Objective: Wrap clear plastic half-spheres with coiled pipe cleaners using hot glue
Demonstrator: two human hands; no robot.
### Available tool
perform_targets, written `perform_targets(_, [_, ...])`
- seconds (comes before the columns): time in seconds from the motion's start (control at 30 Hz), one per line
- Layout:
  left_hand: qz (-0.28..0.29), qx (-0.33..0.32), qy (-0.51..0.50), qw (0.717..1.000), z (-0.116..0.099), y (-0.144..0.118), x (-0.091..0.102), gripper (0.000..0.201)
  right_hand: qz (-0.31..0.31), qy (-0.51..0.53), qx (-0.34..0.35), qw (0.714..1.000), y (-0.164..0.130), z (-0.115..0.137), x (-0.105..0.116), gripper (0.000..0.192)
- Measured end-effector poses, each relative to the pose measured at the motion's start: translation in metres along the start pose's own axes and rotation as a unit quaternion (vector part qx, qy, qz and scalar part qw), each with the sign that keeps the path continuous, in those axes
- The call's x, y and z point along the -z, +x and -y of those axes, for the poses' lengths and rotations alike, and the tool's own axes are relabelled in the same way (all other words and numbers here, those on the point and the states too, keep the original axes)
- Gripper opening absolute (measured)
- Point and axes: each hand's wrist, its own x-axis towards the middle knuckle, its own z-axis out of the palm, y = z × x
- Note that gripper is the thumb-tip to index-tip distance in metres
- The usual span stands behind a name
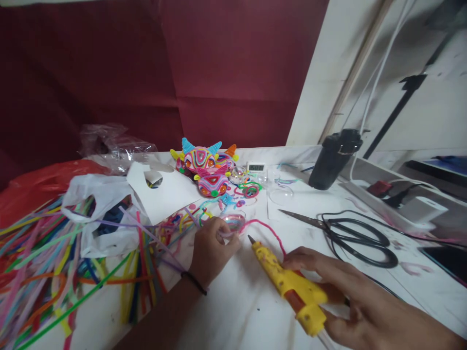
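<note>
Near the middle of the table, my left hand (212, 249) pinches a small clear plastic piece (235, 219) with pink on it. From that piece a pink pipe cleaner (269, 226) curves over to the right, its far end by my right fingers. My right hand (352, 296) is wrapped round a yellow hot glue gun (282, 281). The gun's dark nozzle points up and left, a short gap from my left fingertips. A glue stick shows at the gun's rear. My left fingers partly hide the clear piece.
Colourful pipe-cleaner figures (209, 170) stand at the back, beside a small digital clock (256, 167). Loose pipe cleaners (44, 262) and a white plastic bag (98, 209) cover the left. Black-handled scissors (350, 236), a cable and a dark bottle (333, 158) are on the right.
</note>
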Motion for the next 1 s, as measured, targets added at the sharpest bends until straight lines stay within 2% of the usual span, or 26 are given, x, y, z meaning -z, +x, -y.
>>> perform_targets(0.1, [-0.003, -0.005, 0.0, 1.0, 0.0, 0.0, -0.001, 0.017, -0.054, 0.08, -0.032, 0.995, 0.004, 0.008, -0.002, 0.041])
perform_targets(0.17, [-0.004, -0.007, 0.001, 1.0, 0.0, 0.0, -0.001, 0.018, -0.066, 0.105, -0.042, 0.991, 0.008, 0.011, -0.005, 0.04])
perform_targets(0.47, [-0.004, -0.035, 0.035, 0.999, -0.001, -0.002, -0.001, 0.019, -0.056, 0.174, -0.112, 0.977, 0.007, 0.003, -0.011, 0.042])
perform_targets(0.6, [-0.001, -0.04, 0.033, 0.999, -0.002, -0.002, 0.0, 0.019, -0.035, 0.202, -0.112, 0.972, 0.007, -0.002, -0.011, 0.042])
perform_targets(0.73, [-0.003, -0.043, 0.038, 0.998, -0.004, -0.002, 0.0, 0.018, -0.019, 0.199, -0.098, 0.975, 0.01, -0.003, -0.011, 0.041])
perform_targets(1.0, [-0.006, -0.06, 0.052, 0.997, -0.003, -0.002, 0.0, 0.018, -0.034, 0.112, -0.094, 0.989, 0.014, 0.0, -0.006, 0.032])
